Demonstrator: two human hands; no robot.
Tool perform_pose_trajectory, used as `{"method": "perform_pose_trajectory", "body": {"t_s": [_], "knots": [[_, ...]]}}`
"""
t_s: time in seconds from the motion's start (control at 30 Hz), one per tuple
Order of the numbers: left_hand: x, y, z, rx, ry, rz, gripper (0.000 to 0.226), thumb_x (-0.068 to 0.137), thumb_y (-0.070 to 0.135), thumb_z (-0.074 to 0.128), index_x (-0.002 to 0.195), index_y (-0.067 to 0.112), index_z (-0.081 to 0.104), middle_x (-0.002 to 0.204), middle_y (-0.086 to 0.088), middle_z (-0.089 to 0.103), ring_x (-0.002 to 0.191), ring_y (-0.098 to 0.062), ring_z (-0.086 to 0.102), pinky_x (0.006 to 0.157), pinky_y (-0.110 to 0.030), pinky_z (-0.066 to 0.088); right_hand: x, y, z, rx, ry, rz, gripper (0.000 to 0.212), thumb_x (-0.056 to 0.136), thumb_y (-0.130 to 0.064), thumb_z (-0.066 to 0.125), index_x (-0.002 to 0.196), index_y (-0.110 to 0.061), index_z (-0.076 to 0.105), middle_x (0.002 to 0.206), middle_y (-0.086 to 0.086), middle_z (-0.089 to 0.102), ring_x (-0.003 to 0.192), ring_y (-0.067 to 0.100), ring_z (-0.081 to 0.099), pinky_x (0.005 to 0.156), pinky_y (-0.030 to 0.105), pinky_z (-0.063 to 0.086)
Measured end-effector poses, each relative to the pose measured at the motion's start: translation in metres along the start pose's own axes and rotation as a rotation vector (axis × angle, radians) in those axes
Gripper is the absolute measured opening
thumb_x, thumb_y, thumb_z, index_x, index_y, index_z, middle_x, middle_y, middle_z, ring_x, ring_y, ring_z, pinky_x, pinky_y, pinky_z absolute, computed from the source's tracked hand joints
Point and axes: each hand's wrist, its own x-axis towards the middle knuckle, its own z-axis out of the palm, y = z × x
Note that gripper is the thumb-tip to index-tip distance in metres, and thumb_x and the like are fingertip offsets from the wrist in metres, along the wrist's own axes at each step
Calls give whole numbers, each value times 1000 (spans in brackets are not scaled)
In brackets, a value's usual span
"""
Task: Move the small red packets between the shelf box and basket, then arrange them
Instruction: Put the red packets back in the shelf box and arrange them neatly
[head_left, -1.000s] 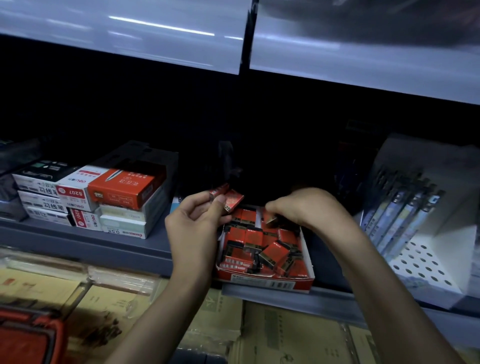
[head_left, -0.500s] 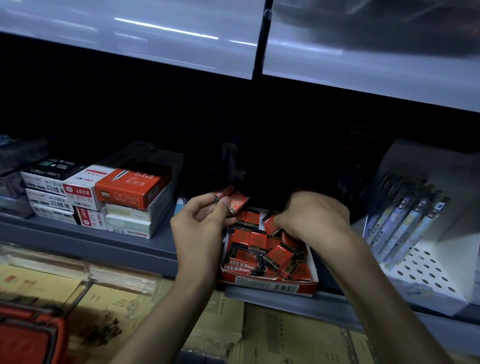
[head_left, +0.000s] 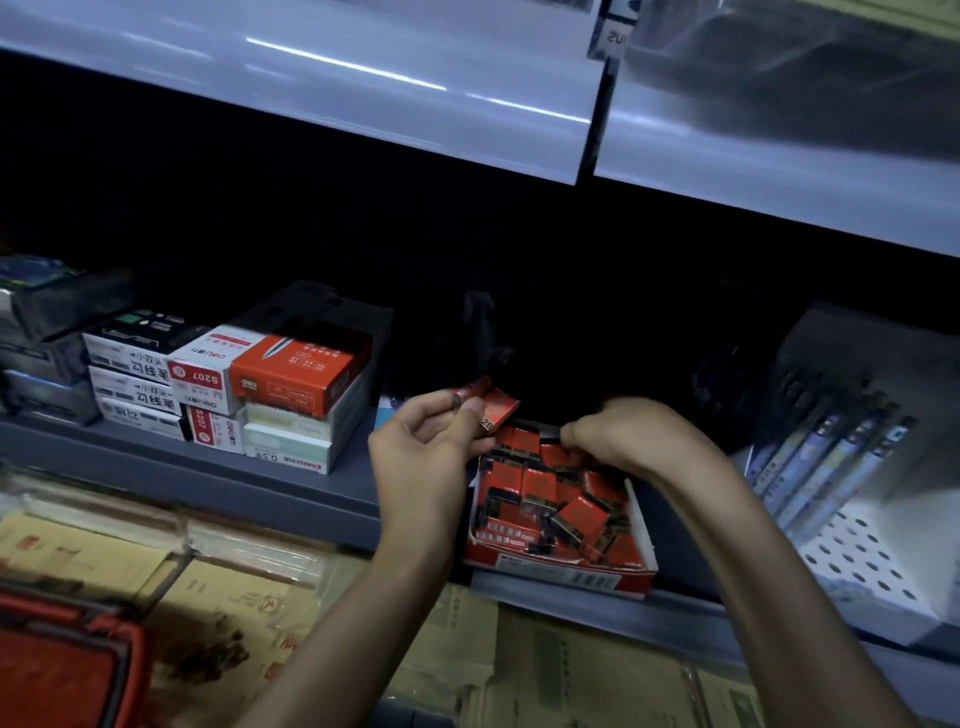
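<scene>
While the left grip (head_left: 434, 447) still pinches two red packets (head_left: 491, 408), the right grip (head_left: 626, 436) stays curled among the loose packets (head_left: 550, 499) in the shelf box (head_left: 566, 578) beneath it; whether it holds one, I cannot tell. Little has shifted: gathering goes on, with the basket (head_left: 67, 660) well below-left.

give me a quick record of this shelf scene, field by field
shelf box: open, at the front of the shelf, full of jumbled packets
left grip: pinches red packets, raised over the box's back left corner
right grip: fingers curled down into the box's far end; hold unclear
basket: red, lower left, only a corner in view
</scene>
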Motion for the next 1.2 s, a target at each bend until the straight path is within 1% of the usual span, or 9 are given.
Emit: {"method": "perform_pose_trajectory", "body": {"t_s": [0.13,0.33,0.47,0.57,0.7,0.9,0.97,1.1,1.2], "knots": [[-1,0,1,-6,-1,-5,11,91,14,76,100,11,71,82,-4,79,72,-17,77,67,-27,60,-4,-2,3,32,-60,-5,36,84,-32,57,55,-17,71,64,-1,68,66,20,63,64,29,45],[-2,1,1,2,2,-8,14,91,15,77,103,11,71,84,-4,79,75,-18,78,69,-27,60,-12,-12,5,37,-51,-42,25,90,-36,56,87,-14,68,87,3,74,83,23,72,85,34,59],[-3,3,0,-2,-5,-12,10,90,15,76,99,15,71,83,-3,79,76,-18,78,71,-29,60,-17,-6,-2,99,-41,-42,31,90,-43,57,83,-13,64,98,5,73,91,23,69,82,33,54],[-2,3,-1,-9,0,-17,14,91,15,76,104,12,71,85,-4,80,75,-17,78,72,-29,60,-24,1,-13,226,23,-100,39,94,-51,49,103,-18,70,117,9,67,104,26,62,80,28,42],[-2,3,-2,-4,-6,-14,17,91,16,76,106,9,71,86,-6,80,76,-20,78,74,-32,61,-26,16,-14,549,-35,-212,24,90,-30,50,69,-20,53,69,2,51,63,16,42,66,34,32],[1,-1,0,30,5,9,16,91,15,76,104,9,71,86,-6,80,75,-21,78,69,-29,59,-22,38,-7,678,-118,-280,29,84,-5,77,110,0,66,100,22,74,82,30,69,70,35,55],[0,-2,0,42,3,23,15,91,15,76,104,9,71,87,-7,80,74,-21,78,69,-28,59,-22,43,-4,741,-101,-251,33,79,-4,82,108,-2,67,103,19,75,90,32,74,78,33,60],[-3,-1,0,63,-1,50,10,91,14,76,100,12,72,85,-5,80,74,-18,77,66,-23,60,-21,46,-8,780,-3,-315,24,74,-5,86,91,-14,72,75,0,76,69,12,72,60,15,56],[-3,-2,0,74,-1,57,11,91,14,75,101,11,72,85,-5,79,74,-18,77,66,-22,61,-20,46,-11,747,32,-346,26,77,-4,85,83,-27,75,70,-12,74,67,2,69,64,11,55]]}}
